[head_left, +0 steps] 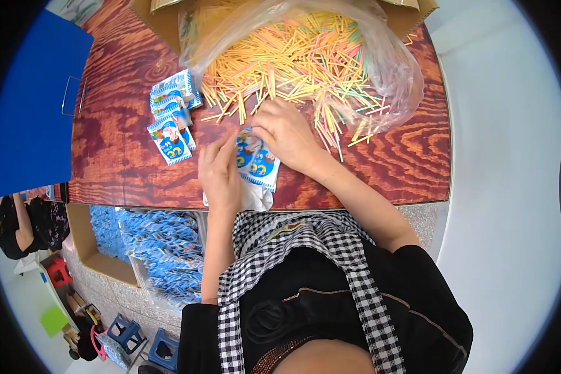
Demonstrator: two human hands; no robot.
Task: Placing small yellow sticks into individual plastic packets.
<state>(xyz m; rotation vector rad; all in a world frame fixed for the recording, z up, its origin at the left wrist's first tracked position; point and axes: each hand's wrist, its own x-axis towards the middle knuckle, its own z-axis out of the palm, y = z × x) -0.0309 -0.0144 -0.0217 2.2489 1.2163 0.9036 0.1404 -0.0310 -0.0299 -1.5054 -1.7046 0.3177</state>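
Observation:
My left hand and my right hand meet over a small blue-and-white printed packet near the table's front edge. The fingers of my right hand are bent around the packet's upper end. Those of my left hand close on its left edge and partly hide it. Another packet seems to overlap it; how many lie there I cannot tell. Under the packets shows a crumpled white piece, cloth or paper. Just beyond my hands spreads a heap of thin pastel sticks, yellow, pink and green.
The sticks spill from a clear plastic bag in a cardboard box. Several similar packets overlap at the left on the wood-patterned table. A blue panel stands far left. Below the edge, a bag of blue packets sits beside a carton.

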